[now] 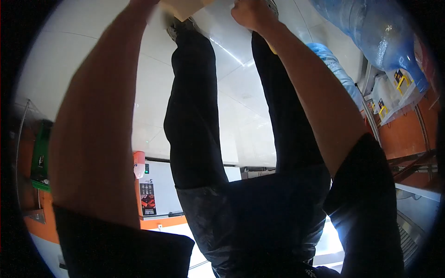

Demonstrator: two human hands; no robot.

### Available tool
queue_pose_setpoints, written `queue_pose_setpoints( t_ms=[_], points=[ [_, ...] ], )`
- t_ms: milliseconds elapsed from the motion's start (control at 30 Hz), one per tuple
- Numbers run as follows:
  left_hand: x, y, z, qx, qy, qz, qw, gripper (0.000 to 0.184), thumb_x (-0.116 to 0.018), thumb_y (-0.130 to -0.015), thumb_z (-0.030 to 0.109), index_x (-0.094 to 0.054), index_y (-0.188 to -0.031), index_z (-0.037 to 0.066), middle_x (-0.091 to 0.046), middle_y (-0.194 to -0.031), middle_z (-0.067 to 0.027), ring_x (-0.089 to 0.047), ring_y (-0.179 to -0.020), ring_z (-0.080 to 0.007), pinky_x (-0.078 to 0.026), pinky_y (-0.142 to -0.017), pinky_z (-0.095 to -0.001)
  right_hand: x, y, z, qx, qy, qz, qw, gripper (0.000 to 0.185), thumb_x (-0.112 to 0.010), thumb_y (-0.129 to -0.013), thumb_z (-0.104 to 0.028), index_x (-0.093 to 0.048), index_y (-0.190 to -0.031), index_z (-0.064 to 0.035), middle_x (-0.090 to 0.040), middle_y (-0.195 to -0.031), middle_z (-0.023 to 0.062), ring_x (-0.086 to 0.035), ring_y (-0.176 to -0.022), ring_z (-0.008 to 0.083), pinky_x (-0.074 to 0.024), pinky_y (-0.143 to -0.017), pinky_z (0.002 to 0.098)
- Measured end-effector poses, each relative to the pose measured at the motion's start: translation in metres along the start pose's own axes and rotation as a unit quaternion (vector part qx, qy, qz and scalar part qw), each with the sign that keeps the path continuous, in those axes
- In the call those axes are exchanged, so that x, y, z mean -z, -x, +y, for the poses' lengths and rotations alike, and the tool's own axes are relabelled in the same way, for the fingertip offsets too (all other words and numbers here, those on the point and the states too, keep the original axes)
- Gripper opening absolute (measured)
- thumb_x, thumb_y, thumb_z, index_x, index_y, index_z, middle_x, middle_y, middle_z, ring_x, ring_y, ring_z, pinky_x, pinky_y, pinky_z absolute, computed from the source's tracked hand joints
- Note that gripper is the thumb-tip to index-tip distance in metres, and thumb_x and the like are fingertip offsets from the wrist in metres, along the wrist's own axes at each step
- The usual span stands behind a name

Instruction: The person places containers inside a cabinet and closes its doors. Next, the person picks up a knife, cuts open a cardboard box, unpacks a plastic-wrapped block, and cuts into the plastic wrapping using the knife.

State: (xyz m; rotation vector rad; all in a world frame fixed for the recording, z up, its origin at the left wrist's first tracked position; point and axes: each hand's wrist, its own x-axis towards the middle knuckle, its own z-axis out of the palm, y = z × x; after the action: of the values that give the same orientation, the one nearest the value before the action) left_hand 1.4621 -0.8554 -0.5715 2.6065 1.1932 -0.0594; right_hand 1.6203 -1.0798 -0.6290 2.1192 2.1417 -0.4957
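Observation:
At the top edge, my left hand (144, 3) is mostly cut off by the frame, with its fingers out of sight. Right beside it is a flat tan piece that looks like cardboard (187, 6); whether the hand grips it cannot be seen. My right hand (251, 15) is closed, a short way right of the tan piece, over one of my shoes (272, 6). What its fingers hold, if anything, is hidden. A small yellow sliver (273, 49) shows at the edge of my right forearm. My other shoe (180, 28) lies just under the tan piece.
Large blue water bottles (380, 32) lie at the upper right, by clear plastic bins with yellow handles (388, 99). A green crate (41, 155) is at the left. A white appliance (160, 190) with a label stands behind my legs. Pale tiled floor (241, 106) shows between them.

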Motion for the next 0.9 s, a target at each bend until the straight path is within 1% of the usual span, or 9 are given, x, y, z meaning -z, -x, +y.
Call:
queue_pose_setpoints(
  t_ms=[33, 100, 200, 333, 433, 533, 567, 667, 900],
  points=[
    [0.0, 0.016, 0.002, -0.023, 0.04, 0.087, 0.995, 0.055, -0.067, -0.08, 0.039, -0.058, -0.105, -0.01, -0.059, -0.103, -0.0236, -0.045, -0.111, -0.0489, -0.025, -0.104, -0.0594, 0.0, 0.002, -0.004, -0.082, -0.059, 0.102, 0.99, 0.011, -0.061, -0.067, -0.011, -0.067, -0.061, -0.003, -0.063, -0.061, 0.0139, -0.06, -0.059, 0.0281, -0.0468, -0.054, 0.044],
    [0.009, 0.047, 0.039, 0.065, 0.095, 0.199, 0.973, 0.053, -0.069, -0.081, 0.037, -0.057, -0.104, -0.009, -0.059, -0.101, -0.022, -0.05, -0.106, -0.0416, -0.033, -0.1, -0.054, 0.011, 0.003, 0.004, 0.072, 0.001, 0.029, 0.997, 0.012, -0.06, -0.066, -0.009, -0.063, -0.057, -0.0036, -0.063, -0.063, 0.0139, -0.06, -0.058, 0.0281, -0.0464, -0.052, 0.0435],
    [0.013, 0.071, 0.053, 0.224, 0.344, 0.161, 0.898, 0.047, -0.07, -0.082, 0.034, -0.058, -0.101, -0.006, -0.059, -0.095, -0.0172, -0.053, -0.093, -0.0315, -0.04, -0.088, -0.0448, 0.013, 0.0, 0.01, 0.147, 0.035, 0.027, 0.988, 0.013, -0.057, -0.067, -0.008, -0.063, -0.056, -0.0038, -0.064, -0.067, 0.0138, -0.06, -0.059, 0.0288, -0.047, -0.053, 0.0425],
    [0.01, 0.087, 0.042, 0.394, 0.695, -0.067, 0.597, 0.036, -0.072, -0.083, 0.031, -0.061, -0.094, -0.001, -0.061, -0.083, -0.0092, -0.056, -0.074, -0.0186, -0.048, -0.067, -0.0316, 0.012, -0.006, -0.004, -0.121, -0.119, -0.057, 0.984, 0.013, -0.059, -0.07, -0.012, -0.068, -0.064, -0.0041, -0.065, -0.07, 0.0129, -0.062, -0.066, 0.033, -0.0488, -0.058, 0.0451],
    [0.06, 0.069, 0.068, 0.363, 0.631, -0.066, 0.683, 0.032, -0.072, -0.083, 0.026, -0.063, -0.096, -0.002, -0.062, -0.08, -0.0069, -0.058, -0.07, -0.0162, -0.045, -0.06, -0.0278, 0.036, -0.005, 0.0, 0.098, 0.065, -0.13, 0.984, 0.018, -0.062, -0.074, -0.02, -0.07, -0.078, -0.0053, -0.066, -0.073, 0.0111, -0.062, -0.074, 0.0385, -0.0493, -0.065, 0.0507],
    [0.052, 0.08, 0.059, 0.34, 0.59, -0.082, 0.728, 0.057, -0.075, -0.079, 0.033, -0.053, -0.114, -0.006, -0.055, -0.111, -0.0213, -0.053, -0.103, -0.0298, -0.045, -0.083, -0.0391, 0.079, -0.013, -0.016, -0.258, -0.22, -0.171, 0.925, 0.03, -0.06, -0.08, -0.023, -0.067, -0.088, 0.0056, -0.064, -0.099, 0.0269, -0.066, -0.091, 0.0379, -0.0536, -0.083, 0.0443],
    [0.047, 0.079, 0.054, 0.338, 0.565, -0.084, 0.748, 0.07, -0.077, -0.077, 0.036, -0.048, -0.122, -0.008, -0.05, -0.125, -0.028, -0.05, -0.119, -0.0364, -0.045, -0.094, -0.0447, 0.084, -0.016, -0.016, -0.259, -0.205, -0.181, 0.926, 0.031, -0.061, -0.079, -0.024, -0.067, -0.088, 0.0052, -0.064, -0.098, 0.0271, -0.066, -0.091, 0.0381, -0.0537, -0.083, 0.0445],
    [0.041, 0.083, 0.048, 0.333, 0.593, -0.059, 0.731, 0.069, -0.081, -0.074, 0.03, -0.048, -0.118, -0.012, -0.06, -0.109, -0.0154, -0.057, -0.105, -0.0222, -0.046, -0.091, -0.0379, 0.084, -0.02, -0.017, -0.25, -0.18, -0.203, 0.93, 0.032, -0.062, -0.078, -0.026, -0.068, -0.087, 0.0041, -0.065, -0.095, 0.0276, -0.066, -0.09, 0.0383, -0.0539, -0.082, 0.0453],
    [0.026, 0.086, 0.014, 0.36, 0.617, -0.101, 0.692, 0.069, -0.081, -0.074, 0.03, -0.047, -0.121, -0.008, -0.058, -0.111, -0.0158, -0.055, -0.109, -0.0251, -0.046, -0.091, -0.0379, 0.074, -0.022, -0.02, -0.104, -0.126, -0.226, 0.96, 0.031, -0.057, -0.079, -0.025, -0.067, -0.081, 0.0037, -0.065, -0.086, 0.0262, -0.067, -0.084, 0.0376, -0.055, -0.077, 0.0455]
  ],
)
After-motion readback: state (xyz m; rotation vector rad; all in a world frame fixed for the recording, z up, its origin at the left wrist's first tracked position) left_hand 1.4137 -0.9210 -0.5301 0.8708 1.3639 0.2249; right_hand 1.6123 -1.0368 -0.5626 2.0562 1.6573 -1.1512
